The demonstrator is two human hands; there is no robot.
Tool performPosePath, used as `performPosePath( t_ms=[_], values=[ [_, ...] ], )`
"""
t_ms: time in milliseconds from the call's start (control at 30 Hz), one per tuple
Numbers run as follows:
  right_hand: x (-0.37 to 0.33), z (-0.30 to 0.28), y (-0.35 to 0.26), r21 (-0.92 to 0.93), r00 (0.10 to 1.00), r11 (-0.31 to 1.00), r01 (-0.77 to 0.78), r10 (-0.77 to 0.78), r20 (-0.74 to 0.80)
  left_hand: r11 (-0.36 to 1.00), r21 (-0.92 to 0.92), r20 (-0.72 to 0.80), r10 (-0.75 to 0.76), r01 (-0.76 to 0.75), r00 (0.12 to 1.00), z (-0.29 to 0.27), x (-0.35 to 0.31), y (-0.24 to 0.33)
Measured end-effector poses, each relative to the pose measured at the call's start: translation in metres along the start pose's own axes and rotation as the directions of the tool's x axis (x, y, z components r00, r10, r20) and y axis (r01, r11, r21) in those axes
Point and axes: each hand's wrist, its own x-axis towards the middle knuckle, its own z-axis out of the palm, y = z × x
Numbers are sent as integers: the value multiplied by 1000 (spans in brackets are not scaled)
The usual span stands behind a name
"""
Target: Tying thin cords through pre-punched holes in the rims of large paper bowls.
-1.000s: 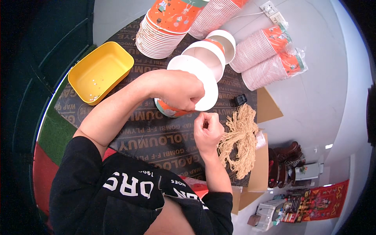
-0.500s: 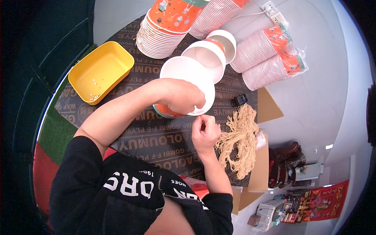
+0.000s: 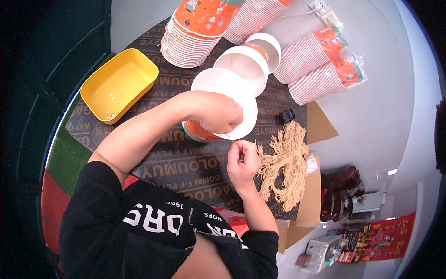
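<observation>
A white-lined paper bucket [image 3: 247, 111] with an orange printed outside lies tipped, its mouth facing up toward me. My left hand [image 3: 217, 113] crosses over its mouth, fingers curled in at the near rim; what they pinch is hidden. Just below that rim is my right hand [image 3: 244, 160], thumb and forefinger pressed together, and whatever thin thing they hold is too small to make out. To the right of my right hand lies a loose bundle of tan string [image 3: 283, 169], with a small black object [image 3: 287, 116] at its top end.
Two more open paper buckets [image 3: 241, 65] [image 3: 267, 49] lie behind. A tall nested stack [image 3: 190, 42] stands at the back left, with wrapped stacks [image 3: 320, 69] at the back right. A yellow bin [image 3: 121, 86] holding small bits sits left. Cardboard flaps [image 3: 309, 195] border the table's right side.
My right hand has dropped slightly away from the bucket's rim. The fingers of my left hand have curled in more, and the bucket has shifted a little to the right.
</observation>
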Motion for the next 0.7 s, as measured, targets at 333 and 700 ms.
performPosePath(
  t_ms=[333, 700],
  values=[
    [-3, 2, -2, 1, 999, 999, -47, 47, -26, 992, -78, 57, 99, -94, 993, -4, -2, 1],
    [1, 4, 0, -28, 999, 999, 27, -27, -22, 997, -69, 103, 30, -23, 994, -4, 2, 5]
  ],
)
